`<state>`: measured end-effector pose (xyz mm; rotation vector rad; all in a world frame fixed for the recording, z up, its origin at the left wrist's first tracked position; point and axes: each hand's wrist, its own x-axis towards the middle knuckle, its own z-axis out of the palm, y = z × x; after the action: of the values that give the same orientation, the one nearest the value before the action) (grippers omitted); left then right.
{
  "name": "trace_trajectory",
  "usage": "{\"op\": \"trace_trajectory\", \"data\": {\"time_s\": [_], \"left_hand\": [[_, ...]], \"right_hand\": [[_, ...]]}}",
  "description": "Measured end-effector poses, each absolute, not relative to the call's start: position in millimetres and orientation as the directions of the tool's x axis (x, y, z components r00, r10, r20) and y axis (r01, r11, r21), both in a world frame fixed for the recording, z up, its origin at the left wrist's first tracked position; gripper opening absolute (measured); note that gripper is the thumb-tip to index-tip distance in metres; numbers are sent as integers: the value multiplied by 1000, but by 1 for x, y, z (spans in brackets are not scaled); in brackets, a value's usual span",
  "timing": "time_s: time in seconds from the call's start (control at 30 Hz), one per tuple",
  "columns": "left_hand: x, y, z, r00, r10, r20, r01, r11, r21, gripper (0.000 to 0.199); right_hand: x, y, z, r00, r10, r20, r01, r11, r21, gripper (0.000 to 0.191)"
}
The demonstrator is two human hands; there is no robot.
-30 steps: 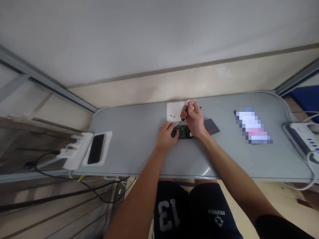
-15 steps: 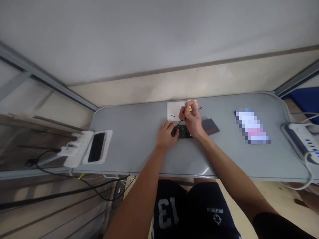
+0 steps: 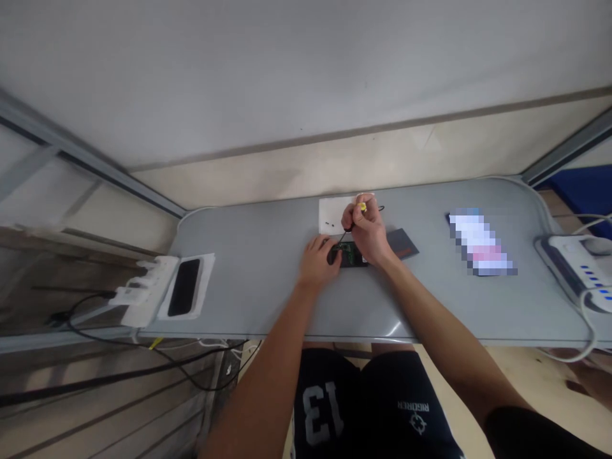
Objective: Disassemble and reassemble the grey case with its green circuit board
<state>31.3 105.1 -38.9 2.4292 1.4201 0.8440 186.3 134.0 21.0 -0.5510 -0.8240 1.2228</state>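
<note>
Right now the right hand (image 3: 369,234) is pinched around a slim screwdriver (image 3: 354,220) with a yellow cap, its dark tip angled down onto the small green circuit board (image 3: 352,254) lying mid-desk. Left hand (image 3: 317,259) is pressed flat against the board's left end, fingers curled on it, pinning it to the grey desk (image 3: 268,280). Just behind sits a white sheet (image 3: 332,213) with a couple of tiny dark specks, maybe screws, too small to be sure. A dark card (image 3: 402,243) lies just right of the wrist; a phone in a white tray (image 3: 184,285) rests far left, and a power strip (image 3: 576,271) far right. For clean work here, I'd judge: keep the driver closer to upright, seat the tip fully, light downward pressure, and hold that board dead steady.
</note>
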Motion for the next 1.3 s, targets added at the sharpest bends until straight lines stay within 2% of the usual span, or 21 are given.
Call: {"op": "trace_trajectory", "data": {"time_s": [0.1, 0.2, 0.37, 0.57, 0.67, 0.8, 1.1, 1.3], "left_hand": [[31, 105, -39, 378, 852, 363, 737, -514, 439, 18], [32, 104, -37, 374, 863, 339, 742, -498, 449, 17], [33, 104, -36, 362, 874, 324, 750, -480, 455, 19], [33, 104, -35, 368, 873, 319, 750, -482, 453, 19], [32, 104, -36, 373, 870, 323, 748, -488, 451, 18], [32, 104, -37, 372, 869, 327, 743, -490, 456, 19], [32, 105, -36, 367, 869, 332, 744, -488, 456, 20], [34, 104, -35, 373, 875, 309, 743, -481, 465, 17]], "right_hand": [[189, 133, 23, 54, 966, 254, -553, 241, -798, 31], [192, 133, 22, -10, 971, 238, -535, 196, -822, 35], [192, 132, 20, 110, 971, 210, -515, 237, -824, 41], [188, 131, 22, 33, 974, 223, -456, 213, -864, 48], [185, 133, 21, 53, 976, 213, -467, 213, -858, 54], [185, 134, 20, 123, 963, 240, -497, 269, -825, 51], [185, 131, 20, 91, 969, 231, -508, 245, -826, 49], [189, 133, 21, 151, 961, 232, -484, 277, -830, 48]]}}
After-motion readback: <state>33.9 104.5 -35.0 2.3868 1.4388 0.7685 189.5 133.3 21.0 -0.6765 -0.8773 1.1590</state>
